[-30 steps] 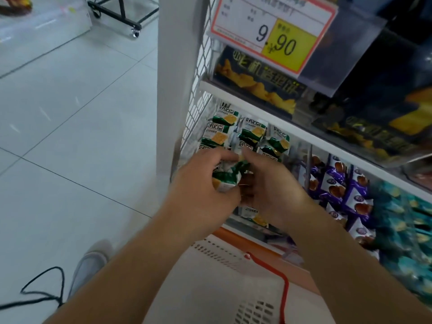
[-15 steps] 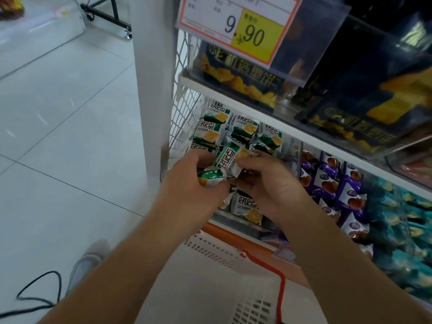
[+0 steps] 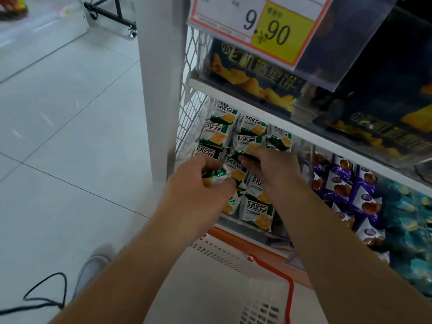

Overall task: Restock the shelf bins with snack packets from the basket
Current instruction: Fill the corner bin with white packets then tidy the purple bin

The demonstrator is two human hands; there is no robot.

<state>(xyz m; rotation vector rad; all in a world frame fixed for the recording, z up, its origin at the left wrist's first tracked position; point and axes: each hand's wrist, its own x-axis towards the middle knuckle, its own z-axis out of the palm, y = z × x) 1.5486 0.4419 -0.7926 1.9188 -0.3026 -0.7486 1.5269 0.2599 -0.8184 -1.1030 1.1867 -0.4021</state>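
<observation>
Several green-and-white snack packets (image 3: 253, 132) lie stacked in the leftmost shelf bin (image 3: 245, 226). My left hand (image 3: 198, 185) grips one green snack packet (image 3: 214, 177) in front of the bin. My right hand (image 3: 273, 169) reaches into the bin, its fingers on a packet (image 3: 235, 168) on the pile. The white basket (image 3: 222, 284) with a red handle (image 3: 289, 291) sits below my forearms; its inside is mostly hidden by them.
Purple packets (image 3: 343, 183) and teal packets (image 3: 409, 211) fill the bins to the right. Dark bags (image 3: 252, 73) sit on the shelf above behind a 9.90 price tag (image 3: 264, 22). A white post (image 3: 161, 78) stands left of the bin. A black cable (image 3: 44, 293) and a shoe (image 3: 93, 267) are on the tiled floor.
My right hand moved forward into the bin and put its packet down on the pile. My left hand kept hold of its packet. The camera has come closer to the shelf.
</observation>
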